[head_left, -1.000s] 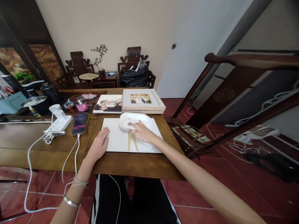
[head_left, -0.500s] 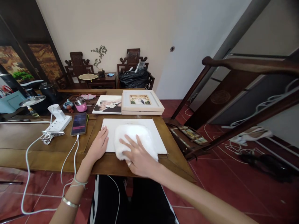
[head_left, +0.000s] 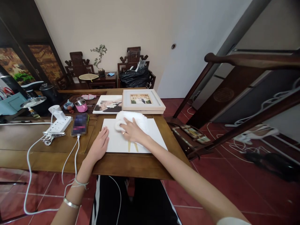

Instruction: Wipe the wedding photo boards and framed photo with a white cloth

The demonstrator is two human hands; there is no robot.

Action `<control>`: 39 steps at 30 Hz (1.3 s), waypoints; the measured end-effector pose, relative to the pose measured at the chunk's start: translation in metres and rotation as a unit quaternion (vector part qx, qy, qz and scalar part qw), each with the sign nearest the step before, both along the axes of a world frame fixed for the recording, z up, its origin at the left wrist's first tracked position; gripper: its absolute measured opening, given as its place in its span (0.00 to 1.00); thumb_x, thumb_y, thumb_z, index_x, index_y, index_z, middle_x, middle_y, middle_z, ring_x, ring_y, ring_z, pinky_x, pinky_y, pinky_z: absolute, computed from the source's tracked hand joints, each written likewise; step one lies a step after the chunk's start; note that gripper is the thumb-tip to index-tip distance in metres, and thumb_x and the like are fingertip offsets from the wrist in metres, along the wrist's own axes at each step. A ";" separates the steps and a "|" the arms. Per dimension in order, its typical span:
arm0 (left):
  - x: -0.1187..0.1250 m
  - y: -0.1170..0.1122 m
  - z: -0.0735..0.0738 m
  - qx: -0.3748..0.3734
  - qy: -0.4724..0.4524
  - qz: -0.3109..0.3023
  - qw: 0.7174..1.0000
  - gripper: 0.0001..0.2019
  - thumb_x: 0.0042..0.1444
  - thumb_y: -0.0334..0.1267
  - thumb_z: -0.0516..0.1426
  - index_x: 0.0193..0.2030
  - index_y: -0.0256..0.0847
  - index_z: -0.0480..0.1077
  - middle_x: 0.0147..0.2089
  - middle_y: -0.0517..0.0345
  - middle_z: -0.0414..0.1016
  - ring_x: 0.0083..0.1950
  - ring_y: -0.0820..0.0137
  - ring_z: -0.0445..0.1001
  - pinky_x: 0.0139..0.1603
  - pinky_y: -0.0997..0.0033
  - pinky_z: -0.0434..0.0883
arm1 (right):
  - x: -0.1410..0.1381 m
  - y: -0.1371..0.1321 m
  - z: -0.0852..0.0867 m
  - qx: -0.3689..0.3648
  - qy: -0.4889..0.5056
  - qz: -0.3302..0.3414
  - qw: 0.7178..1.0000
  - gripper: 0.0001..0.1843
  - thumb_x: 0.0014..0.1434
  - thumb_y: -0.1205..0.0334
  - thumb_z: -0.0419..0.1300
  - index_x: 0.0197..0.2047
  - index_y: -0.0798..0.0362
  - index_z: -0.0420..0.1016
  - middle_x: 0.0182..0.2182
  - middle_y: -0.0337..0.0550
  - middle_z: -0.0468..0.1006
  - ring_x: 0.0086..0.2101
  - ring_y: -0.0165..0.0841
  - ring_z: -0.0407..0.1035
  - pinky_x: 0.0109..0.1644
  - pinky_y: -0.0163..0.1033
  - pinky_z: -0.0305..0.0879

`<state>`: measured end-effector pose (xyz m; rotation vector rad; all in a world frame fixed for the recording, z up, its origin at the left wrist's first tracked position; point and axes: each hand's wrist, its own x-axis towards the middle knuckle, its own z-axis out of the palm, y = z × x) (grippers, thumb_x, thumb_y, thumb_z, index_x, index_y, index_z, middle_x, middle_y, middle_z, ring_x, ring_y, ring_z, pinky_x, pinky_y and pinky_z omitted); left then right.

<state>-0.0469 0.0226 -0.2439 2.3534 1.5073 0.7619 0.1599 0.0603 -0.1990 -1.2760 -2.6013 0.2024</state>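
A flat white board (head_left: pixel 117 140) lies on the wooden table, with two gold-coloured marks showing near its front edge. My left hand (head_left: pixel 99 143) rests flat on the board's left edge, fingers stretched out and holding nothing. A fluffy white cloth (head_left: pixel 125 116) is bunched under my right hand (head_left: pixel 133 131), whose bent fingers grip and press it on the far part of the board. The cloth reaches over the board's back edge. It hides part of the surface beneath.
Behind the board are a photo panel (head_left: pixel 109 104) and stacked picture frames (head_left: pixel 157 99). To the left lie a phone (head_left: pixel 80 124) on a cable, a power strip (head_left: pixel 61 125) and a pink cup (head_left: pixel 81 107). A wooden chair (head_left: pixel 222 93) stands on the right.
My right hand has slid the cloth forward, away from me, to the board's back edge, uncovering the gold marks. My left hand stays in place.
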 end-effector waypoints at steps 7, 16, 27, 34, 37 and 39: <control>0.000 0.000 0.000 -0.004 0.004 0.004 1.000 0.25 0.64 0.42 0.40 0.62 0.28 0.55 0.67 0.42 0.50 0.69 0.64 0.46 0.67 0.57 0.47 | -0.021 -0.015 -0.008 0.036 -0.027 -0.033 0.998 0.21 0.57 0.62 0.49 0.53 0.56 0.67 0.61 0.56 0.57 0.61 0.52 0.43 0.59 0.67 0.33; -0.001 0.001 -0.003 0.008 0.010 0.000 1.000 0.24 0.64 0.40 0.39 0.62 0.30 0.56 0.67 0.43 0.51 0.69 0.64 0.46 0.67 0.55 0.48 | 0.003 -0.120 0.004 0.012 0.003 0.145 0.989 0.13 0.53 0.62 0.54 0.41 0.54 0.74 0.61 0.54 0.58 0.62 0.49 0.44 0.62 0.62 0.33; 0.000 0.001 -0.002 0.001 0.006 0.000 1.000 0.25 0.64 0.43 0.40 0.63 0.30 0.55 0.67 0.43 0.50 0.69 0.63 0.46 0.67 0.55 0.47 | -0.004 -0.031 0.006 -0.018 0.023 0.029 0.999 0.19 0.57 0.65 0.47 0.50 0.57 0.68 0.51 0.57 0.70 0.59 0.43 0.51 0.61 0.57 0.41; 0.002 -0.007 0.009 -0.014 -0.082 -0.017 0.996 0.25 0.65 0.45 0.39 0.66 0.37 0.49 0.69 0.53 0.47 0.70 0.67 0.41 0.68 0.59 0.43 | -0.036 0.009 0.000 -0.005 0.029 -0.060 0.998 0.21 0.59 0.64 0.45 0.55 0.58 0.64 0.57 0.58 0.63 0.60 0.48 0.46 0.59 0.65 0.35; 0.004 -0.011 0.016 0.007 -0.150 -0.007 0.989 0.26 0.65 0.45 0.37 0.67 0.40 0.43 0.70 0.56 0.43 0.70 0.68 0.42 0.68 0.62 0.43 | -0.042 -0.013 -0.003 0.021 0.024 0.037 0.999 0.19 0.57 0.64 0.49 0.50 0.56 0.68 0.59 0.55 0.60 0.61 0.48 0.43 0.59 0.66 0.34; 0.004 -0.013 0.018 0.016 -0.172 -0.004 0.985 0.26 0.65 0.46 0.35 0.68 0.40 0.42 0.70 0.57 0.41 0.70 0.67 0.41 0.68 0.61 0.42 | -0.038 -0.032 -0.001 0.030 0.017 0.134 0.990 0.16 0.55 0.66 0.51 0.46 0.56 0.71 0.58 0.54 0.62 0.61 0.48 0.44 0.60 0.65 0.36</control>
